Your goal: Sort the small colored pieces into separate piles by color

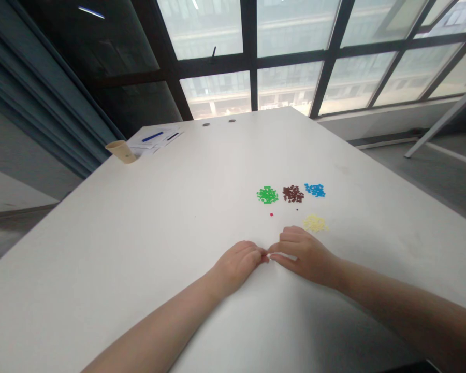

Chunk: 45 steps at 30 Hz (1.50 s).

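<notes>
My left hand (238, 264) and my right hand (303, 254) rest on the white table (140, 233), fingertips meeting in a pinch between them. What they pinch is too small to make out. Just beyond my right hand lies a pale yellow pile of tiny pieces (315, 223). Farther back sit a green pile (267, 195), a brown pile (293, 194) and a blue pile (315, 189) in a row. A single red piece (271, 214) lies loose in front of the green pile.
A tan paper cup (121, 151) lies on its side near the table's far left edge, beside papers with pens (155, 138). Large windows with dark frames stand behind the table. A white table leg (442, 122) shows at the right.
</notes>
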Tool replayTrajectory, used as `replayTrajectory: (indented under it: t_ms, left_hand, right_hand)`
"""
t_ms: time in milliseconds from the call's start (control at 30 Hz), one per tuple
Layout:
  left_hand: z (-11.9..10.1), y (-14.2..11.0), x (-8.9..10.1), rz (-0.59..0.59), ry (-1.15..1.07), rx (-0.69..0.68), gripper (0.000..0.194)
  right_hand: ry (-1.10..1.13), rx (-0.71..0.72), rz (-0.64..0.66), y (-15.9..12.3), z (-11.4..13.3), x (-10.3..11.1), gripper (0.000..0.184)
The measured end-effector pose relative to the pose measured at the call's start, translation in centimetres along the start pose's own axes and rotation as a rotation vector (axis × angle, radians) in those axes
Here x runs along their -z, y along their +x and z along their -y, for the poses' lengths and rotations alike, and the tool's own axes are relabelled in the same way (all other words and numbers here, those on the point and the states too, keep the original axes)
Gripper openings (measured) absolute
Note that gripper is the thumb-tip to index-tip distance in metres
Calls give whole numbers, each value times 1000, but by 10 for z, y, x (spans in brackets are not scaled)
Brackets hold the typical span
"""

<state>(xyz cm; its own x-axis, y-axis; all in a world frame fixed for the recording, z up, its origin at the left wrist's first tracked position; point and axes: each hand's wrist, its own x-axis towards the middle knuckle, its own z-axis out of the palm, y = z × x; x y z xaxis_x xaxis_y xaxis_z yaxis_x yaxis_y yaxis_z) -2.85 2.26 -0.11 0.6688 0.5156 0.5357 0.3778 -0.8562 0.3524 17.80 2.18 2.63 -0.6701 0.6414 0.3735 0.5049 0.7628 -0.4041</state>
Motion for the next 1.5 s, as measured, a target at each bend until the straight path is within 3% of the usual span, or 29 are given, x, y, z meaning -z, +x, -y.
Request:
replayTrajectory:
  t_ms: [100, 200, 300, 433, 567, 800, 1000, 1067, 1200, 1333, 1400, 1500]
  left_hand:
    - [-1, 1, 0, -35, 1, -12, 11]
    - [1, 3, 0, -96, -28, -9, 15]
    - [3, 2, -1, -111, -31, 29, 19]
    - [5, 1, 0, -45, 15, 120, 15]
    - [5, 1, 1, -14, 50, 153, 4]
    - [8, -2, -1, 18, 96, 142, 3]
    - [7, 0, 0, 51, 131, 160, 6]
    - [12, 3, 7, 44, 225, 263, 11]
    - [42, 8, 36, 27, 567, 641, 22]
    - [72, -3, 59, 125, 891, 1051, 30]
    - [80, -9, 64, 183, 915, 1142, 32]
    - [83, -12, 65, 237, 883, 1138, 35]
  right_hand:
    - [-31, 18, 0, 3, 0, 2, 14]
    - [-100, -17, -69, 4, -20, 24, 17]
    - [-238, -274, -174, -4, -62, 59, 19]
    - [-403, -680, -37, -26, -119, 90, 17]
    - [-405, -743, 102, -39, -140, 89, 19]
    - [-456, -780, 99, -36, -137, 79, 16]
    - [-433, -770, 81, -38, -141, 86, 17]
    - [-418, -754, 21, -37, -137, 91, 20]
    - [-345, -671, -112, -28, -116, 89, 24]
    - [-258, -557, -88, -14, -85, 72, 22]
    - [-229, -505, -37, -10, -74, 64, 22]
    - [-219, -463, -4, -7, -67, 57, 22]
